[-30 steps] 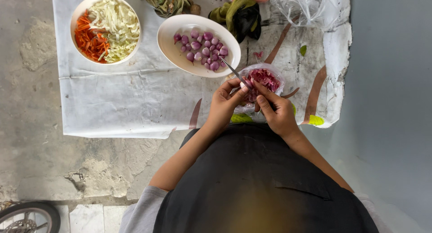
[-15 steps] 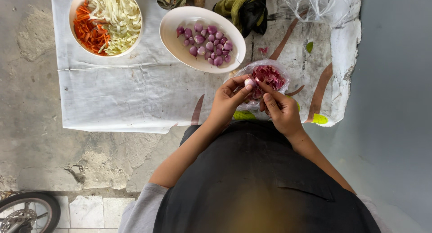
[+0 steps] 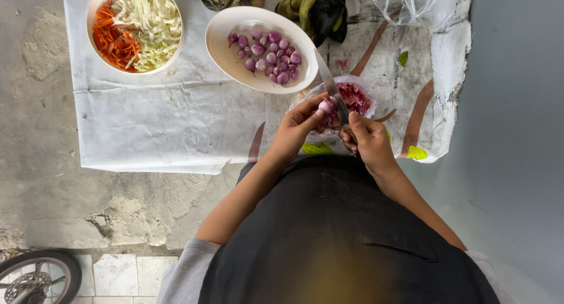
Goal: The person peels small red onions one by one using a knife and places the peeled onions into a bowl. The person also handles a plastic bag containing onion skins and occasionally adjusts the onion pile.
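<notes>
Peeling shallots is what's going on here, and judging by the piles it's well underway but not wrapped up. The person's left hand (image 3: 296,125) has its fingers pinched around a single shallot (image 3: 325,106), held right over the clear plastic bag (image 3: 352,92) that sits just below and to the right of the white oval bowl (image 3: 235,57). The right hand (image 3: 367,139) is closed around the handle of a knife (image 3: 330,84), with the blade angling up toward the bowl's rim and its lower part touching the shallot, so it looks like a skin or an end is coming off right now.

Progress-wise: the bowl holds a decent cluster of peeled shallots (image 3: 271,56), shiny and purple, all bunched toward its right half, with a lot of bare white to the left. The bag is full of reddish skins and trimmings (image 3: 355,97), so a fair batch seems done. What's left is hard to call, because the pictures don't clearly show a pile of unpeeled ones; anything under the hands is hidden.

Left of the oval bowl there's a round bowl (image 3: 97,4) of shredded cabbage and carrot strips, which looks already finished. Everything sits on a white cloth (image 3: 170,122) spread over the concrete floor, with some greens and another plastic bag above the oval bowl.
</notes>
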